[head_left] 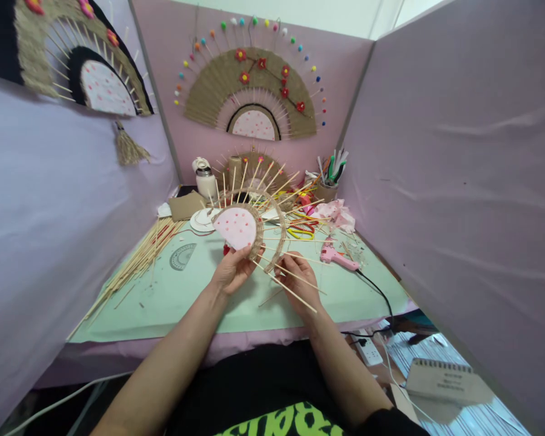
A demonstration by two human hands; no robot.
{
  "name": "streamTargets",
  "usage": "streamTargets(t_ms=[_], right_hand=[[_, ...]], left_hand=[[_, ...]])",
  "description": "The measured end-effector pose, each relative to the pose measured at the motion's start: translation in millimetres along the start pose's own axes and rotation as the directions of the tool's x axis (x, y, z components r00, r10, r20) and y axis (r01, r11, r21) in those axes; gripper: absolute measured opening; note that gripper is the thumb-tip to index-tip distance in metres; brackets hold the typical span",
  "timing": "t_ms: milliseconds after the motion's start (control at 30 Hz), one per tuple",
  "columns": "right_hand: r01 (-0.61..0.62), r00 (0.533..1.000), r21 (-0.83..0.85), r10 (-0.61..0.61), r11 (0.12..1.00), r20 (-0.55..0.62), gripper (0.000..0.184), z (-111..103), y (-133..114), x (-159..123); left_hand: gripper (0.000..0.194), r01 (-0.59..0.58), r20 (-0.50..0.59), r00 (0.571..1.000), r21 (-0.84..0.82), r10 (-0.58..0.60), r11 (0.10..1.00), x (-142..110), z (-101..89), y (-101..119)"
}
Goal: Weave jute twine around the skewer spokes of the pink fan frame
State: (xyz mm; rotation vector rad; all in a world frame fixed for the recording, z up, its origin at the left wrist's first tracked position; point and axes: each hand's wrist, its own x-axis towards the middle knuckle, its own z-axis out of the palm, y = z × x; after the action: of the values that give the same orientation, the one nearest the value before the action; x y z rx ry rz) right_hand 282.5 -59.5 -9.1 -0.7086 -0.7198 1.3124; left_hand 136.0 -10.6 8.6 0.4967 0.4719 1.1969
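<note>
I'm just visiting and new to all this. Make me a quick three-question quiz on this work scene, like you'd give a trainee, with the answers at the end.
1. Multiple choice: what colour is the glue gun on the table?
A. Green
B. Pink
C. Black

2. True or false: the protractor lies to the right of the bundle of loose sticks.

3. Short answer: which fingers, left or right, grip the held fan at the lower edge of its spotted panel?

Key:
1. B
2. True
3. The left fingers
</note>
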Motion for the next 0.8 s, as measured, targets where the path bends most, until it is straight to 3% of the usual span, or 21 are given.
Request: streamTargets(t_ms=[200, 400, 800], right_hand=[[-0.061, 0.998, 0.101, 0.060, 0.993, 0.011, 0.027, 1, -8, -1], [-0.089, 0.996, 0.103, 0.089, 0.991, 0.000, 0.027, -2, -9, 1], [-0.029, 0.999, -0.002, 0.029, 1.000, -0.041, 0.023, -7, 4, 6]], left_hand=[[0.029, 0.114, 0.005, 0.993, 0.035, -0.114, 0.993, -2, 0.4, 2], [0.024, 0.202, 0.111, 0.971, 0.087, -0.211, 0.975, -4, -6.2, 2], [0.028, 0.244, 0.143, 0.958, 0.055, -0.250, 0.968, -6, -8.0, -2]])
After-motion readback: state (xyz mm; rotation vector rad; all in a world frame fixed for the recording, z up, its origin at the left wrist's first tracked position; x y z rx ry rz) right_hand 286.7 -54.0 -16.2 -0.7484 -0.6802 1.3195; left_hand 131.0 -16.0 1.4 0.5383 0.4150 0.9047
